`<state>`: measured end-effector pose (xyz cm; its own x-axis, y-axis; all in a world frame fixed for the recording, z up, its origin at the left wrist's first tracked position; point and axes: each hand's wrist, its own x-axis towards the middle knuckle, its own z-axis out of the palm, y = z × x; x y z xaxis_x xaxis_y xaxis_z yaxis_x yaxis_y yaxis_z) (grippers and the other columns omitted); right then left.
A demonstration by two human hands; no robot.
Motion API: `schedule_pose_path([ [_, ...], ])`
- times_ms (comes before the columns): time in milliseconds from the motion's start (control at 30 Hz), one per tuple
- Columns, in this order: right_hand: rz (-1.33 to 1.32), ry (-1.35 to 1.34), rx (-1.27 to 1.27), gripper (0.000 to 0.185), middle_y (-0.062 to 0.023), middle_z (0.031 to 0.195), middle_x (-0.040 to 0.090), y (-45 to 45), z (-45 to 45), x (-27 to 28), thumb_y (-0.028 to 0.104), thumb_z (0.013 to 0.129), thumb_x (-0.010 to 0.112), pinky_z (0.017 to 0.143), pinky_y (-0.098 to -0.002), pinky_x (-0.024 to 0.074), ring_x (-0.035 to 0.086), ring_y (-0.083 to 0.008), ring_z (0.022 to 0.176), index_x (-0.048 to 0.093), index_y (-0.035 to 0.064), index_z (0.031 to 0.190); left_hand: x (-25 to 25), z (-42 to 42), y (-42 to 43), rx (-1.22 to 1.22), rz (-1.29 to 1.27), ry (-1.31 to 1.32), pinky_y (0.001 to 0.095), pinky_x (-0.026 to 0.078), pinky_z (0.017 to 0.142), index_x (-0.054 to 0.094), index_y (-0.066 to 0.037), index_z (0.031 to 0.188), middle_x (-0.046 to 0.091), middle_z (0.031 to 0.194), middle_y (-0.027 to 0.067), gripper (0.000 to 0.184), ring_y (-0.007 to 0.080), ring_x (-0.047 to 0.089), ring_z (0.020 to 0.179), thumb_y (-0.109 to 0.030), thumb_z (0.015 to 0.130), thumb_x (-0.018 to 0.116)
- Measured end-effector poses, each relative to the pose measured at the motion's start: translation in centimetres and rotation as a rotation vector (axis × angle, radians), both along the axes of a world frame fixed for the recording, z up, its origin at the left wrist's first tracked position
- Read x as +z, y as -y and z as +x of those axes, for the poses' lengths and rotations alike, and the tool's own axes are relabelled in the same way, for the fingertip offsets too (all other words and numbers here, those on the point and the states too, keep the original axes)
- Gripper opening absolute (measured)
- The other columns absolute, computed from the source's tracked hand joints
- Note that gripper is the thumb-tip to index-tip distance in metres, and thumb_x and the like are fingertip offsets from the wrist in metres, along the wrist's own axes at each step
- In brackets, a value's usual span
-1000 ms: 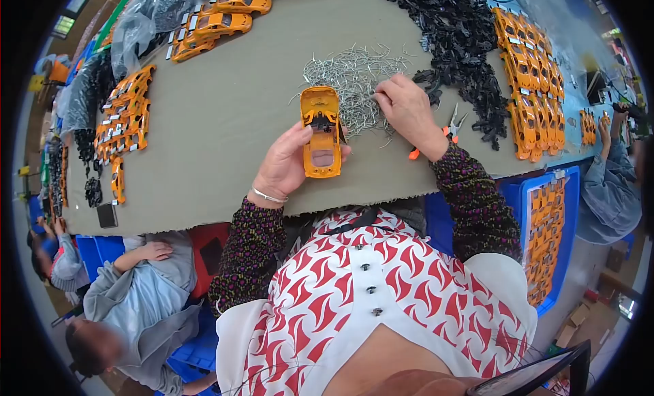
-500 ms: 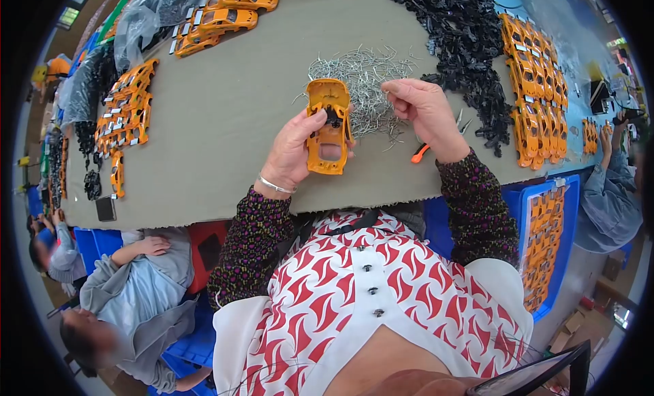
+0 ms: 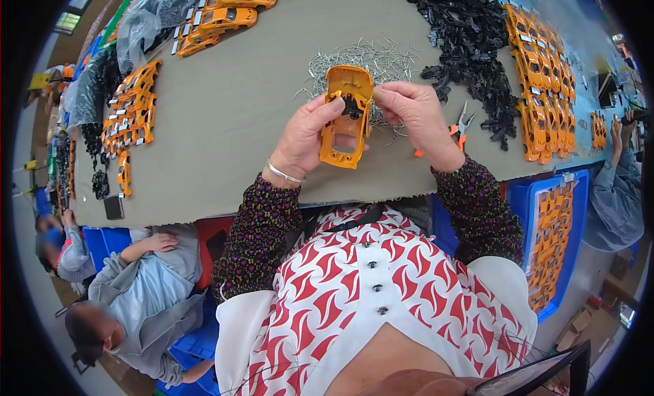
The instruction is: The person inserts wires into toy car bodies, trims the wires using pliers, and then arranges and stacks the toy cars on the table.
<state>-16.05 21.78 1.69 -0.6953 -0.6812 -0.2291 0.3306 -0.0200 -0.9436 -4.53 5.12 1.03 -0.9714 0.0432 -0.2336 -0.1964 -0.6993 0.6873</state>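
Observation:
My left hand [image 3: 306, 132] holds an orange toy car body [image 3: 338, 153] over the table, its hollow inside facing me. The thumb presses by a small black part [image 3: 352, 107] seated inside the shell. My right hand [image 3: 411, 115] is closed in a pinch at the shell's upper right edge; whatever is between the fingertips is too small to make out. Behind the car body lies a heap of thin bent metal wires [image 3: 397, 64]. Pliers with orange handles [image 3: 461, 127] rest beside my right wrist.
Black plastic parts [image 3: 470, 55] are heaped at the back right, next to rows of orange car bodies [image 3: 541, 83]. More car bodies [image 3: 133, 110] stand at left. A blue crate [image 3: 575, 212] holds others at lower right. A seated person [image 3: 146, 287] is at my left.
My right hand has moved from above the wire heap to the car body's edge, still pinched. The car body has shifted slightly right and up in my left hand.

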Motion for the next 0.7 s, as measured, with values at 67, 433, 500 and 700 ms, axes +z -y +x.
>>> schedule_pose_path([
  [67,0.031,-0.064,-0.007,0.013,0.0001,0.075,0.058,-0.1,0.1,-0.1,0.011,0.087,0.064,0.055,-0.0187,0.0392,0.048,-0.0043,0.061,0.069,0.0011,0.094,0.0,0.1,0.0,0.009,0.002,0.037,0.0429,0.058,0.072,0.049,-0.002,0.123,0.061,0.108,0.0113,0.041,0.0252,0.064,0.094,-0.03,0.094,0.054],
  [433,-0.097,-0.685,0.213,0.011,-0.0041,0.084,0.065,-1.3,-0.2,0.1,-0.001,0.083,0.062,0.063,-0.0227,0.0483,0.058,-0.0104,0.067,0.067,-0.0003,0.093,-1.1,1.1,0.5,-0.064,0.376,0.117,0.0521,0.057,0.074,0.048,-0.002,0.125,0.06,0.108,0.0159,0.044,0.0324,0.064,0.092,-0.031,0.094,0.054],
  [500,-0.082,-0.879,0.19,0.012,-0.0051,0.085,0.065,-1.4,-0.2,-0.3,-0.002,0.083,0.062,0.063,-0.023,0.0482,0.059,-0.0115,0.067,0.067,-0.0002,0.094,-1.4,1.3,0.4,-0.059,0.337,0.13,0.052,0.057,0.074,0.048,-0.002,0.125,0.06,0.108,0.0156,0.045,0.0323,0.064,0.092,-0.033,0.094,0.054],
  [700,0.029,-1.193,-0.086,0.018,-0.006,0.085,0.062,-1.6,0.5,-0.5,-0.004,0.081,0.063,0.062,-0.0238,0.0469,0.058,-0.0141,0.07,0.068,0.0029,0.096,-0.5,1.5,-0.7,-0.005,0.019,0.129,0.0437,0.057,0.073,0.047,-0.003,0.126,0.06,0.108,0.0117,0.049,0.0268,0.065,0.091,-0.039,0.094,0.053],
])
